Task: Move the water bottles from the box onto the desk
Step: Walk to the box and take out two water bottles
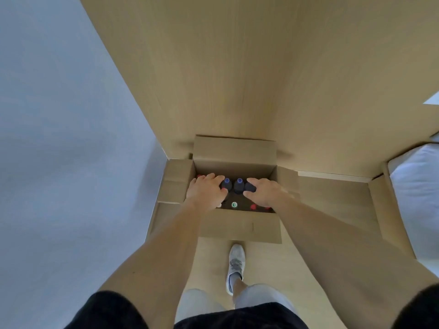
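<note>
The open cardboard box sits on the floor. Inside it stand the water bottles, dark with blue caps. The left hand curls around a bottle at the box's left side. The right hand seems to grip a bottle on the right, though it is blurry

Light wood-grain floor: carries an open brown cardboard box, flaps folded outward, set against the base of a tall pale wooden panel. One grey-white sneaker stands on the floor just before the box's near flap. Inside the box, resting upright: dark bottles with blue caps, a green-and-white cap, red caps.
</note>
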`<act>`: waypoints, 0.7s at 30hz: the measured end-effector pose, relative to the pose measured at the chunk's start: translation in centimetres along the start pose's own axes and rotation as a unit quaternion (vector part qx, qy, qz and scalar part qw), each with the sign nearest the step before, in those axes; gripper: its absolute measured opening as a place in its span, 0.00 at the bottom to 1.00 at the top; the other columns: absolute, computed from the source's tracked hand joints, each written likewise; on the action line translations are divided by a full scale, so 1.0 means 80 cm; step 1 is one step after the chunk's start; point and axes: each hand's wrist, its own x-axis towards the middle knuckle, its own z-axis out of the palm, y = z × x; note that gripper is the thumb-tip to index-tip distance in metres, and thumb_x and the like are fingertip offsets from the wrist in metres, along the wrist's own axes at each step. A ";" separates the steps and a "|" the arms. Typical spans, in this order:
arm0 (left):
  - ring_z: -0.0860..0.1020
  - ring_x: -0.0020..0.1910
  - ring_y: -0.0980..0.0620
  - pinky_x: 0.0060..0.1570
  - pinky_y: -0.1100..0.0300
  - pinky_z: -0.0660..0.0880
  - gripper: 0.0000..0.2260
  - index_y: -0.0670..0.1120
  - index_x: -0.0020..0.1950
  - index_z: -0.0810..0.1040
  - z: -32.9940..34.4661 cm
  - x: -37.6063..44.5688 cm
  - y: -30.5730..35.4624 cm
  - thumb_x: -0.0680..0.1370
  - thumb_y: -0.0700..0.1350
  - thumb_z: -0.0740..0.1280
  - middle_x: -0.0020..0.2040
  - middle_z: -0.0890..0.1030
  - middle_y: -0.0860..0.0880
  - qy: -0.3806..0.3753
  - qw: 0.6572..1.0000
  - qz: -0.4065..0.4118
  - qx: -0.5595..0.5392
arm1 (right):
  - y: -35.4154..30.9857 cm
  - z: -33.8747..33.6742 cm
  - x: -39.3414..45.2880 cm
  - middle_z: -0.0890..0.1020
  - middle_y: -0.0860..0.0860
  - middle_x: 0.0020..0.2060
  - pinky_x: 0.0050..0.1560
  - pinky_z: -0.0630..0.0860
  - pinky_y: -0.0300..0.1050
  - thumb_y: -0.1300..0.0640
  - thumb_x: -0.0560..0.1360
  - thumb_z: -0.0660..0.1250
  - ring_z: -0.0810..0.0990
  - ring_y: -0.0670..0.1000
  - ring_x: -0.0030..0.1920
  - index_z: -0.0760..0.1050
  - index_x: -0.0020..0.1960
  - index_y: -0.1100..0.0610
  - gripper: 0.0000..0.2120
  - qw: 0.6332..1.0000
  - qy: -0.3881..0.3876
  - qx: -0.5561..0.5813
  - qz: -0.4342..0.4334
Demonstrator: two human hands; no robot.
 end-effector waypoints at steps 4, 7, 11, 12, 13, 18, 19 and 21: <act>0.70 0.70 0.43 0.71 0.46 0.65 0.24 0.54 0.77 0.66 0.013 0.046 0.001 0.82 0.55 0.59 0.72 0.72 0.49 -0.036 0.999 -0.001 -0.001 | 0.018 -0.005 0.053 0.69 0.53 0.74 0.69 0.69 0.56 0.35 0.79 0.56 0.70 0.60 0.71 0.56 0.79 0.41 0.31 1.000 -0.022 0.012 0.004; 0.69 0.71 0.43 0.71 0.45 0.64 0.24 0.54 0.77 0.66 0.026 0.080 -0.007 0.82 0.58 0.58 0.72 0.72 0.49 -0.065 0.998 0.004 0.021 | 0.031 0.003 0.085 0.69 0.52 0.74 0.69 0.69 0.57 0.35 0.78 0.57 0.70 0.59 0.71 0.56 0.79 0.40 0.31 0.999 -0.036 0.027 0.011; 0.69 0.72 0.43 0.71 0.44 0.64 0.24 0.55 0.77 0.65 0.053 0.125 -0.015 0.81 0.59 0.57 0.74 0.71 0.50 -0.093 0.995 0.020 0.038 | 0.050 0.029 0.125 0.69 0.52 0.73 0.69 0.69 0.58 0.37 0.79 0.58 0.70 0.59 0.70 0.58 0.78 0.42 0.30 0.998 -0.041 0.053 0.011; 0.69 0.72 0.44 0.72 0.44 0.64 0.25 0.55 0.78 0.65 0.062 0.136 -0.017 0.81 0.59 0.57 0.74 0.70 0.50 -0.101 0.994 0.025 0.037 | 0.053 0.039 0.134 0.70 0.52 0.72 0.68 0.70 0.57 0.37 0.79 0.58 0.71 0.58 0.70 0.58 0.78 0.41 0.29 0.997 -0.043 0.061 0.017; 0.68 0.73 0.44 0.72 0.45 0.63 0.25 0.56 0.78 0.64 0.071 0.147 -0.020 0.82 0.60 0.57 0.75 0.69 0.51 -0.109 0.993 0.031 0.036 | 0.057 0.049 0.142 0.71 0.52 0.71 0.68 0.70 0.56 0.38 0.79 0.59 0.71 0.58 0.69 0.59 0.78 0.41 0.29 0.996 -0.046 0.070 0.025; 0.66 0.75 0.44 0.73 0.45 0.62 0.26 0.56 0.80 0.61 0.124 0.207 -0.033 0.83 0.60 0.56 0.79 0.65 0.51 -0.149 0.986 0.061 0.040 | 0.074 0.101 0.193 0.72 0.51 0.70 0.69 0.69 0.56 0.40 0.79 0.59 0.71 0.56 0.69 0.59 0.78 0.41 0.28 0.990 -0.071 0.105 0.061; 0.67 0.74 0.44 0.73 0.45 0.62 0.26 0.55 0.80 0.62 0.137 0.219 -0.036 0.83 0.60 0.56 0.79 0.64 0.51 -0.153 0.985 0.065 0.043 | 0.078 0.111 0.204 0.72 0.50 0.70 0.69 0.69 0.56 0.41 0.79 0.60 0.71 0.56 0.69 0.59 0.78 0.42 0.28 0.989 -0.073 0.110 0.067; 0.67 0.74 0.44 0.73 0.46 0.62 0.25 0.55 0.79 0.62 0.163 0.244 -0.045 0.83 0.60 0.56 0.79 0.64 0.50 -0.162 0.983 0.066 0.047 | 0.084 0.131 0.229 0.72 0.50 0.70 0.69 0.69 0.55 0.42 0.80 0.60 0.71 0.55 0.70 0.59 0.78 0.42 0.28 0.988 -0.076 0.116 0.075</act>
